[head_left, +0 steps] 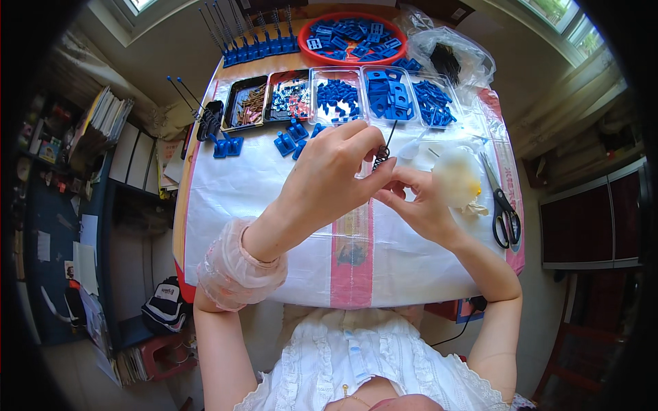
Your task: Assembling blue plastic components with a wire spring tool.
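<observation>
Above the middle of the table my left hand (329, 166) pinches a dark coil spring (381, 157) between thumb and fingers. A thin black rod (391, 133) sticks up out of the spring, tilted slightly to the right. My right hand (426, 209) is just below and to the right, its thumb and fingertips closed together close to my left thumb. What those right fingertips hold is hidden. Beyond my left hand, several small blue plastic parts (285, 143) lie on the white sheet (274, 198).
Across the back stand trays of screws (249, 108), small metal and red parts (288, 99), and blue pieces (337, 96). Behind them are a red basin (301, 46) and a row of blue parts with spring-wrapped rods (257, 51). Black scissors (506, 209) lie at right beside a blurred pale object (454, 179).
</observation>
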### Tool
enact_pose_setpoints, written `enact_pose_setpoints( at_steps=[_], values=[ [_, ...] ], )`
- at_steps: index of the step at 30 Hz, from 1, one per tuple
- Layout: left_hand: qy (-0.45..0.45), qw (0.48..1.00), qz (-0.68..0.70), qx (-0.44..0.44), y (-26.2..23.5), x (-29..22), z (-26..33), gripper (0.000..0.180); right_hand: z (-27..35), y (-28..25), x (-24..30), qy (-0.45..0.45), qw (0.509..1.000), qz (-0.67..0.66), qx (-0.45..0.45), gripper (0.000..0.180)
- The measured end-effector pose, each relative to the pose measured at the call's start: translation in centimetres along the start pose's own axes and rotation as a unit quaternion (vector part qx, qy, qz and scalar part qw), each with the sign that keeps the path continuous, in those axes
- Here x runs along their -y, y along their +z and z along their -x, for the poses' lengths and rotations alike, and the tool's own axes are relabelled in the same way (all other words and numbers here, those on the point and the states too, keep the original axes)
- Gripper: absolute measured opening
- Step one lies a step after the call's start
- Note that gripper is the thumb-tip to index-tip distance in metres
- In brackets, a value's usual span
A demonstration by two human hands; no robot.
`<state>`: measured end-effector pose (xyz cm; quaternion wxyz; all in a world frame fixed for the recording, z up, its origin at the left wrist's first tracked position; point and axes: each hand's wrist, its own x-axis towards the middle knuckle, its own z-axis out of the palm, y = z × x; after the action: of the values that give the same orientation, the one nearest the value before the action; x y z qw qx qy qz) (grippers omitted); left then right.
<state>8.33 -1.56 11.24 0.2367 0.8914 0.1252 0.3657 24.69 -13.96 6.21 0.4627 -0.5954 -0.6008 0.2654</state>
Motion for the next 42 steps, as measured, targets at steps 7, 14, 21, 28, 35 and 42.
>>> enact_pose_setpoints(
  at_steps=[7, 14, 21, 28, 35, 42],
  values=[
    [0.002, 1.0, 0.0, -0.005, 0.1, 0.0, 0.0, 0.021, -0.4, 0.5, 0.0, -0.024, 0.999, -0.014, -0.018, 0.012],
    [-0.09, 0.995, 0.041, -0.007, -1.3, 1.0, 2.9, 0.032, -0.4, 0.2, -0.9, -0.009, 0.999, -0.029, -0.026, 0.01],
    [-0.213, 0.973, 0.016, 0.083, -1.2, 6.7, 10.1, 0.039, -0.7, -0.1, -1.0, -0.019, 0.999, -0.033, -0.039, 0.009],
    [-0.249, 0.961, 0.014, 0.116, 0.6, 7.8, 10.0, 0.038, -0.6, -0.3, -0.8, -0.023, 0.998, -0.025, -0.045, 0.009],
    [-0.261, 0.959, 0.021, 0.105, 0.5, 8.1, 9.8, 0.033, -0.6, -0.6, -0.9, -0.008, 0.998, -0.03, -0.047, 0.009],
    [-0.178, 0.974, -0.113, 0.079, 0.1, 2.8, 9.9, 0.023, -0.7, -0.9, -0.7, -0.023, 0.997, -0.028, -0.062, 0.009]
  ],
)
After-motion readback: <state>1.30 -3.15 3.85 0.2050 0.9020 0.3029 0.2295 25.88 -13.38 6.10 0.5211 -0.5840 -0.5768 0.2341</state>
